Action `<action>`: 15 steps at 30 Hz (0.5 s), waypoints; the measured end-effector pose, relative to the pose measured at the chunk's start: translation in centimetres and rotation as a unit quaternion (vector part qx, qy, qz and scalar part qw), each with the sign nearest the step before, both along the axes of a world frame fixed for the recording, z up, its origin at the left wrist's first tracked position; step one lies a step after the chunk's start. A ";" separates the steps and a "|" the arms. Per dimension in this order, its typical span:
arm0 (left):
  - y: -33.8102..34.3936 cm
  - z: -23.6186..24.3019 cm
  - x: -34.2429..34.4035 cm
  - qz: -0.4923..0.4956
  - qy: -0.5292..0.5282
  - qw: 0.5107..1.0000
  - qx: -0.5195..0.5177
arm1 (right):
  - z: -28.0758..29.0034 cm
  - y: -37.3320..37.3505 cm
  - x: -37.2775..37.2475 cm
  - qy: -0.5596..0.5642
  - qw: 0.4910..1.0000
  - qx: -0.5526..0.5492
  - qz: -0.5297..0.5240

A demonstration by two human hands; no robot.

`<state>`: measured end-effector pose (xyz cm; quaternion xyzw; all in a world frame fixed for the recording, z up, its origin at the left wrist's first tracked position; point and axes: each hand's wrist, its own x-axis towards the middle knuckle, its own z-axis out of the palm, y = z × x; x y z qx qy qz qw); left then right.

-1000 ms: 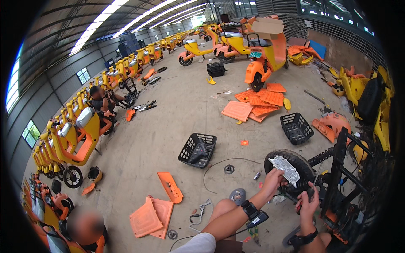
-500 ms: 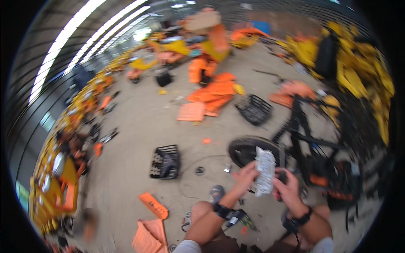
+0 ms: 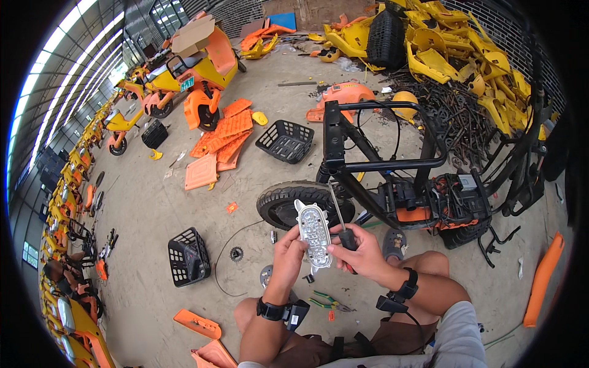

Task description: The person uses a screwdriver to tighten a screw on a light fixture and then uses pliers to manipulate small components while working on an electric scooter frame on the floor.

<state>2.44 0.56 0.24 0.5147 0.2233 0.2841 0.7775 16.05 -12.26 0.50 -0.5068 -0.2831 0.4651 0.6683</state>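
Silver lamp (image 3: pixel 316 236) clamped in left fingers (image 3: pixel 298 246); right fingers (image 3: pixel 340 253) wrapped around screwdriver (image 3: pixel 348 240). Likely mid-inspection; next move calls for steadying lamp.

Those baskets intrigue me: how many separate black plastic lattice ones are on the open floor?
3 baskets: one left of the left hand, one beyond the black rubber tyre, one farther back by a yellow scooter. Others may be hidden.

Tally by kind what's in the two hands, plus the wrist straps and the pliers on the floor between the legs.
Silver part: 1
Screwdriver: 1
Black wrist straps: 2
Green-handled pliers: 1 pair
Total: 5
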 end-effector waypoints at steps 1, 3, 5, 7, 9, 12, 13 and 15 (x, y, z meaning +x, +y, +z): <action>0.0 0.0 -0.1 0.006 0.000 1.000 -0.003 | 0.0 0.1 -0.1 -0.001 1.000 -0.003 0.001; -0.1 0.0 -0.2 0.020 -0.001 1.000 -0.010 | 0.1 0.2 -0.3 0.000 1.000 0.000 0.001; 0.4 -0.8 -0.5 0.031 0.016 0.999 0.002 | -0.2 0.2 -0.6 -0.009 1.000 -0.003 0.005; 0.7 -1.5 -0.7 0.044 0.028 0.999 0.017 | -0.3 0.6 -0.5 -0.035 0.999 -0.001 0.010; 0.9 -1.9 -0.8 0.060 0.034 0.997 0.035 | -0.6 0.8 -1.0 -0.031 0.999 -0.006 0.007; 0.8 -1.4 -1.1 0.081 0.042 0.995 0.029 | -0.5 1.2 -1.4 -0.036 0.999 -0.003 0.011; 1.0 -1.7 -1.4 0.080 0.048 0.995 0.035 | -0.6 1.3 -1.5 -0.039 0.999 -0.004 0.013; 1.1 -1.8 -1.4 0.086 0.027 0.996 0.006 | -0.6 1.5 -1.6 -0.039 0.999 -0.002 0.019</action>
